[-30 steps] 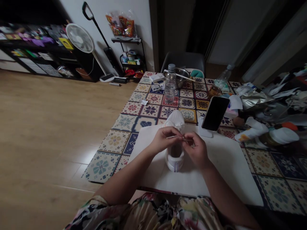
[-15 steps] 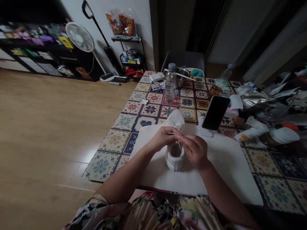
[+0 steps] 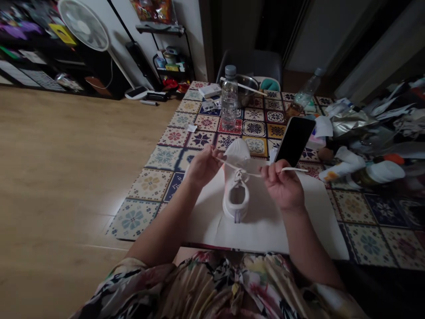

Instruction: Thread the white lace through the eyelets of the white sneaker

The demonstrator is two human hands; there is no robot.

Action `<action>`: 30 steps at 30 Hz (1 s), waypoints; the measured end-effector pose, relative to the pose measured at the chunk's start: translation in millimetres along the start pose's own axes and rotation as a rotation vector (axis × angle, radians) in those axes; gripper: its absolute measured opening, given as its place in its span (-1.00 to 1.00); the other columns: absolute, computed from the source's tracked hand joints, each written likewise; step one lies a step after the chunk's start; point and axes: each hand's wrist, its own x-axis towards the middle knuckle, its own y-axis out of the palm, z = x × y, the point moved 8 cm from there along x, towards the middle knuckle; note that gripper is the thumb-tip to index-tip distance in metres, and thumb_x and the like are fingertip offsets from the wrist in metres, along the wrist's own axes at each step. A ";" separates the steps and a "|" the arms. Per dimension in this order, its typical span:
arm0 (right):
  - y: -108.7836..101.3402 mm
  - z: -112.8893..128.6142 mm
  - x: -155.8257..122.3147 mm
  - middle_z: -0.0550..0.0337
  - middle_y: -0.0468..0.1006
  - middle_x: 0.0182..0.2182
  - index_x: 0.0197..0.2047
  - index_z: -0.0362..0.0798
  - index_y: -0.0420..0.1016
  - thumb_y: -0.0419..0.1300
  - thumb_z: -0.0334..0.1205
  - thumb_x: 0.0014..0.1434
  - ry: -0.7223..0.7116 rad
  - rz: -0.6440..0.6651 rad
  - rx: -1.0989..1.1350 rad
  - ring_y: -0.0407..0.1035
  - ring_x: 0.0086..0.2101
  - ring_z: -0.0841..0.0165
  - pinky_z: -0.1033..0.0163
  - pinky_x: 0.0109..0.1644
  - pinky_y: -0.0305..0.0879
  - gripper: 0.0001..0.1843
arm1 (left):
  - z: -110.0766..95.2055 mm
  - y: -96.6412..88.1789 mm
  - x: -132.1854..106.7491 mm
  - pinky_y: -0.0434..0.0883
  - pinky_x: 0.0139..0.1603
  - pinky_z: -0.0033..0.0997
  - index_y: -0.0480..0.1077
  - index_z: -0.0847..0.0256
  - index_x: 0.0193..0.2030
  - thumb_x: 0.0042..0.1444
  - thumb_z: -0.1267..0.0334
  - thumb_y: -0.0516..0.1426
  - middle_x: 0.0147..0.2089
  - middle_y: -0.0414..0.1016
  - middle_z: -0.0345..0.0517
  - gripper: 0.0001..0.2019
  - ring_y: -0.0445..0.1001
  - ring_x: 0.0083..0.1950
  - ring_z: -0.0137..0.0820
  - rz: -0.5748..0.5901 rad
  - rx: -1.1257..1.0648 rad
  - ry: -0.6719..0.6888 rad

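Note:
A white sneaker (image 3: pixel 236 206) sits upright on a white sheet (image 3: pixel 262 230), its toe pointing away from me and its heel towards me. My left hand (image 3: pixel 204 166) is closed on one end of the shoelace (image 3: pixel 229 163), to the left of the shoe. On the right, my right hand (image 3: pixel 283 184) grips the other end, and a loose tip sticks out past its fingers. The lace is stretched between both hands and crosses in a knot over the shoe's tongue. Neither hand touches the shoe itself.
A phone (image 3: pixel 295 141) leans on a stand just beyond my right hand. A plastic bottle (image 3: pixel 229 99) and a metal bowl (image 3: pixel 247 88) stand farther back on the patterned tablecloth (image 3: pixel 142 184). Bottles and bags crowd the right side, with a white container (image 3: pixel 385 173) among them.
My hands have moved apart from close together over the shoe, left hand leftward and right hand rightward, drawing the lace out between them. The view has shifted slightly.

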 end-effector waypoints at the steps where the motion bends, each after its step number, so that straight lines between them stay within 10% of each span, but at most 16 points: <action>1: -0.1 0.9 0.9 0.37 0.20 -0.62 -0.39 0.07 0.38 0.35 -0.03 0.11 0.048 0.017 0.046 0.25 -0.49 0.39 0.18 -0.20 0.35 -0.75 | -1.4 -1.8 1.7 0.37 -0.44 -0.62 0.32 0.24 -0.41 0.23 0.40 0.13 -0.63 0.20 -0.38 -0.83 0.27 -0.61 -0.62 0.009 -0.009 -0.024; 9: -21.0 -0.9 -2.7 0.44 -0.03 -0.64 -0.41 0.03 0.34 0.39 0.01 0.05 0.390 0.080 -0.020 -0.20 -0.62 0.52 0.34 -0.55 -0.21 -0.66 | -15.3 -16.9 9.5 -0.04 -0.66 -0.65 0.25 0.19 -0.36 0.07 0.24 0.27 -0.65 0.04 -0.45 -0.76 -0.03 -0.68 -0.63 0.075 0.481 0.032; 15: -25.3 -30.6 -17.3 0.44 0.05 -0.59 -0.36 0.01 0.27 0.32 0.10 0.10 0.660 0.184 -0.277 -0.17 -0.60 0.53 0.33 -0.52 -0.22 -0.60 | -24.5 -20.8 10.9 0.04 -0.61 -0.61 0.24 0.19 -0.35 0.10 0.21 0.19 -0.63 0.13 -0.40 -0.82 0.07 -0.63 -0.59 0.113 0.981 0.163; 20: -15.8 -45.0 -16.8 0.38 0.12 -0.56 -0.44 -0.02 0.25 0.15 0.18 0.21 0.609 0.274 -0.596 -0.03 -0.53 0.48 0.31 -0.44 -0.07 -0.56 | -1.3 -17.3 3.4 0.11 -0.55 -0.57 0.37 0.22 -0.36 0.13 0.19 0.13 -0.62 0.24 -0.31 -0.85 0.18 -0.59 -0.54 0.296 1.448 -0.059; 30: -23.8 -50.9 -14.5 0.29 0.42 -0.53 -0.41 -0.06 0.51 0.29 0.04 0.11 0.574 0.313 -0.700 0.24 -0.45 0.41 0.30 -0.34 0.13 -0.69 | 18.5 -15.1 -11.2 0.15 -0.61 -0.59 0.54 0.21 -0.42 0.05 0.10 0.28 -0.64 0.37 -0.23 -0.79 0.27 -0.65 -0.54 0.623 1.306 -0.282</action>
